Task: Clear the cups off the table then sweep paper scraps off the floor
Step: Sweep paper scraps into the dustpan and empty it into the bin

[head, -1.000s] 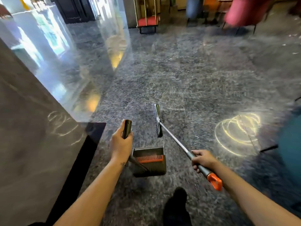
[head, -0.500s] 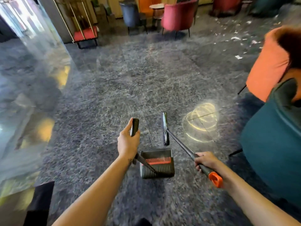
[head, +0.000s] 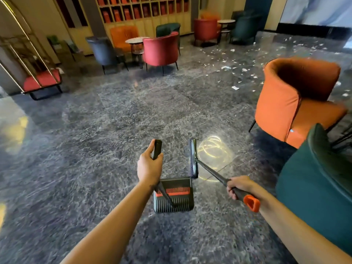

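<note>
Paper scraps [head: 235, 88] well beyond right grip [head: 239, 186]

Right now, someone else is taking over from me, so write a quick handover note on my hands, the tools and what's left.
Left hand grips the dustpan handle; right hand grips the broom near its orange end.
Paper scraps lie ahead to the right, beyond the orange chair, not yet swept.
No cups in view, so that step can't be confirmed.
Left: sweep the scraps into the pan.
</note>
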Demonstrator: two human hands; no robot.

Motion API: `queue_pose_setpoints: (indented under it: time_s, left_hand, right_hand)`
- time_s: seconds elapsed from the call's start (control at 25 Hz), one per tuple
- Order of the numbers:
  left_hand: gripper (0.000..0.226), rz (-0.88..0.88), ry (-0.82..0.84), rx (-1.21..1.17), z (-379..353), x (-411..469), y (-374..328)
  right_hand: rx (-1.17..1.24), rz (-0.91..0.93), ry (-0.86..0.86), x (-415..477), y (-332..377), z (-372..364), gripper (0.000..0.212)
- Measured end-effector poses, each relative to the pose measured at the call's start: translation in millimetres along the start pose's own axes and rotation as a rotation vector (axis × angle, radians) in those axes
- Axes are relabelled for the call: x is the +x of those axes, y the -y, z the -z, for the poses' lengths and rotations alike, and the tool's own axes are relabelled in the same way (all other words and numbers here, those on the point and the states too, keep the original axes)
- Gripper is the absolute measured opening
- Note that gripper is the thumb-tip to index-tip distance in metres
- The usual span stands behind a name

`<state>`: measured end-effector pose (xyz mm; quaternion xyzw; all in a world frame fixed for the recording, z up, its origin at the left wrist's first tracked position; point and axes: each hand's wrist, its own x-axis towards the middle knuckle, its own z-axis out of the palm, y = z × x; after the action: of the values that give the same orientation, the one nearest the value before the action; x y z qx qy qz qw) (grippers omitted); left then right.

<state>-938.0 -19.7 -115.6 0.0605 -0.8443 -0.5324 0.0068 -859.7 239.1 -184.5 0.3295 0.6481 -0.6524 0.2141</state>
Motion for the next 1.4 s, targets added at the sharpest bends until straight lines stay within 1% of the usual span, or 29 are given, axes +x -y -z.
queue_pose_setpoints:
  time_s: [0.16,0.24,0.36,0.56,0.72,0.84,0.88,0.96,1.04,1.16,1.4]
  left_hand:
    - [0.056,-0.026,0.060,0.018,-38.0,125.4,-39.8]
    - [0.054,-0.047,0.085,0.021,-62.6,175.4,-52.3]
    - [0.052,-0.062,0.106,0.013,-107.2,260.1,-63.2]
    - [0.052,-0.049,0.144,-0.010,-209.6,426.8,-99.4]
    - [0.052,-0.060,0.167,-0.032,-280.2,543.0,-148.5]
    - [0.052,-0.074,0.182,-0.046,-326.4,620.5,-187.2]
    - [0.052,-0.082,0.189,-0.056,-343.1,646.0,-198.4]
    - [0.052,-0.109,0.211,-0.069,-376.1,693.2,-217.6]
    - [0.052,-0.128,0.239,-0.083,-424.0,753.1,-236.5]
    - [0.051,-0.147,0.293,-0.089,-501.8,844.2,-266.5]
    - [0.053,-0.272,0.430,0.042,-631.9,1000.1,-339.4]
  right_hand:
    - [0.069,0.046,-0.029,59.5,91.3,14.0,0.034]
    - [0.156,0.078,-0.045,91.9,127.4,28.4,0.034]
    - [0.223,0.034,-0.044,159.2,178.9,50.8,0.034]
    - [0.201,-0.066,-0.060,300.2,287.3,106.1,0.036]
    - [0.211,-0.055,-0.107,388.0,381.3,157.4,0.037]
    - [0.162,-0.054,-0.111,443.4,448.2,190.1,0.052]
    - [0.171,-0.063,-0.116,462.8,468.2,203.3,0.053]
    - [0.171,-0.077,-0.123,496.3,505.6,228.7,0.042]
    - [0.153,-0.107,-0.126,542.0,545.5,261.1,0.035]
    - [0.177,-0.107,-0.194,615.3,610.3,311.4,0.034]
    - [0.251,-0.174,-0.242,718.9,731.5,407.2,0.036]
